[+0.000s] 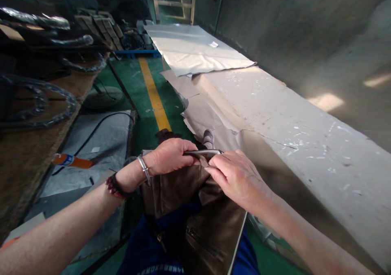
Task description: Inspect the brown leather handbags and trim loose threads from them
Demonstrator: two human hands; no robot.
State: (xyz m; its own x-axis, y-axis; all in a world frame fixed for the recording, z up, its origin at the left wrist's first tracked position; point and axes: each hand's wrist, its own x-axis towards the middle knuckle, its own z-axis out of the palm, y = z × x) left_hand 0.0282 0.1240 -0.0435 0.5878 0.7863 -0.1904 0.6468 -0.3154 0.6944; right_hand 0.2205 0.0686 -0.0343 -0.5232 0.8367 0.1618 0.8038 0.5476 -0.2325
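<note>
A brown leather-like cover [177,187] with zips and a pale inner side hangs in front of my body, over blue clothing. My left hand [169,157] is closed on its upper edge, thumb and fingers pinching the material. A short way to the right, my right hand [236,175] pinches the same edge. Between the two hands the edge stands slightly apart and the pale lining shows. A zip pull [160,238] dangles low on the cover's left part. The fingertips are partly hidden in the folds.
To the right runs a long table [305,144] covered in pale sheeting, with a light cloth [198,47] at its far end. A wooden bench [45,136] with plastic-wrapped parts stands left. An orange bottle [73,161] lies near a lower shelf [104,140]. A yellow line [154,95] crosses the green floor.
</note>
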